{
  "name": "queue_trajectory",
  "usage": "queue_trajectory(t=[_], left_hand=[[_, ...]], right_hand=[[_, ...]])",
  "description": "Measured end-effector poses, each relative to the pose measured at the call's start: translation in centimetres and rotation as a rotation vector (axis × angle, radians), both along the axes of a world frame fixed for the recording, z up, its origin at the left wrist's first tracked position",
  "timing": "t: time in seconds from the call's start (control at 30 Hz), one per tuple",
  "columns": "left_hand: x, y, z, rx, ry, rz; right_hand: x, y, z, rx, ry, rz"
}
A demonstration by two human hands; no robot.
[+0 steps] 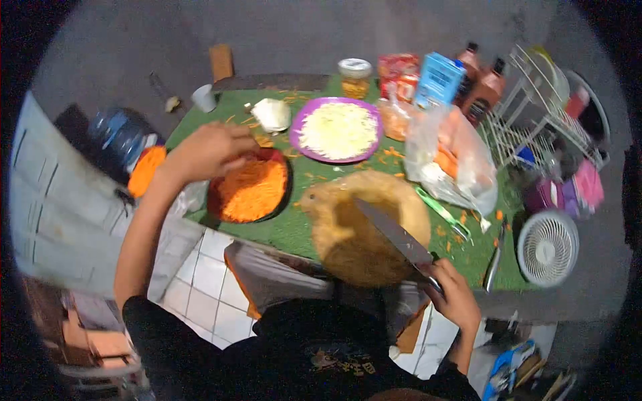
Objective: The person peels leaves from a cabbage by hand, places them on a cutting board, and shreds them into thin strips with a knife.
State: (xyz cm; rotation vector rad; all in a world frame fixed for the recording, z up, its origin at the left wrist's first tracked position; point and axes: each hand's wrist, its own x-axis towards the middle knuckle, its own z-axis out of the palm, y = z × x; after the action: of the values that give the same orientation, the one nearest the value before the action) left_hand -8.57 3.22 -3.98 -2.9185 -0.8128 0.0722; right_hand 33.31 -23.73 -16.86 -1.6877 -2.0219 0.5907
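My right hand grips the handle of a large kitchen knife, its blade slanting up and left over a round wooden cutting board. The board's middle looks darker and wet. Above the left rim of a dark bowl is my left hand, its fingers loosely bent with nothing visible in them. Grated carrot fills that bowl. Just beyond lies a pale, cut piece of vegetable, perhaps cabbage. A purple plate holds a heap of pale shreds.
Right of the board lie a green-handled peeler, a plastic bag with orange contents and another knife. A white basket sits at the right edge. A jar, blue carton, bottles and dish rack stand behind.
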Motion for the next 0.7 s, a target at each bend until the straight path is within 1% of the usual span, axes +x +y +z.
queue_trajectory(t=[0.03,0.07,0.1,0.17,0.2,0.27,0.3,0.37,0.4,0.43,0.47,0.53,0.57,0.63,0.67,0.7], left_hand=[[-2.6,0.7,0.0,0.044,-0.049,0.084],[-4.9,1.2,-0.3,0.087,-0.096,0.159],[-7.2,1.9,-0.9,0.089,-0.105,0.179],[-10.5,3.6,-2.5,0.075,-0.364,0.418],[-11.0,4.2,-3.1,0.078,-0.372,0.421],[-11.6,5.1,-4.8,-0.073,-0.630,0.382],[-11.0,5.4,-5.6,-0.075,-0.638,0.378],[-8.2,5.8,-6.7,-0.164,-0.695,0.275],[-6.9,6.4,-6.7,-0.153,-0.658,0.241],[-5.9,7.4,-6.7,-0.144,-0.620,0.206],[-5.6,9.4,-7.7,-0.146,-0.626,0.198],[-4.4,15.0,-11.2,0.055,-0.584,0.300],[-3.3,16.8,-12.0,0.057,-0.591,0.290],[-1.3,19.5,-13.4,-0.062,-0.556,0.729],[-1.0,21.0,-14.4,-0.059,-0.562,0.723],[-0.7,22.6,-15.4,-0.158,-0.503,0.731]], right_hand=[[-0.7,1.0,1.1,-0.040,-0.010,0.031],[-1.0,2.0,0.9,-0.040,-0.020,0.059],[-1.2,3.0,0.5,0.016,-0.055,0.095],[-2.6,4.5,1.7,0.102,-0.147,0.123],[-3.0,5.4,2.1,0.106,-0.154,0.127],[-3.5,6.4,2.4,0.122,-0.184,0.146],[-3.7,6.9,2.5,0.073,-0.140,0.121],[-4.4,7.6,2.9,0.054,-0.148,0.093],[-4.6,7.7,3.0,0.028,-0.146,0.069],[-4.8,7.9,2.9,0.056,-0.158,0.068],[-5.2,7.9,3.1,0.057,-0.165,0.060],[-6.3,8.2,3.7,0.057,-0.176,0.069],[-6.6,8.5,3.9,0.011,-0.175,0.064],[-6.8,9.1,3.7,0.033,-0.189,0.087],[-6.8,9.5,3.4,0.053,-0.198,0.119],[-6.8,9.8,3.2,0.061,-0.200,0.116]])
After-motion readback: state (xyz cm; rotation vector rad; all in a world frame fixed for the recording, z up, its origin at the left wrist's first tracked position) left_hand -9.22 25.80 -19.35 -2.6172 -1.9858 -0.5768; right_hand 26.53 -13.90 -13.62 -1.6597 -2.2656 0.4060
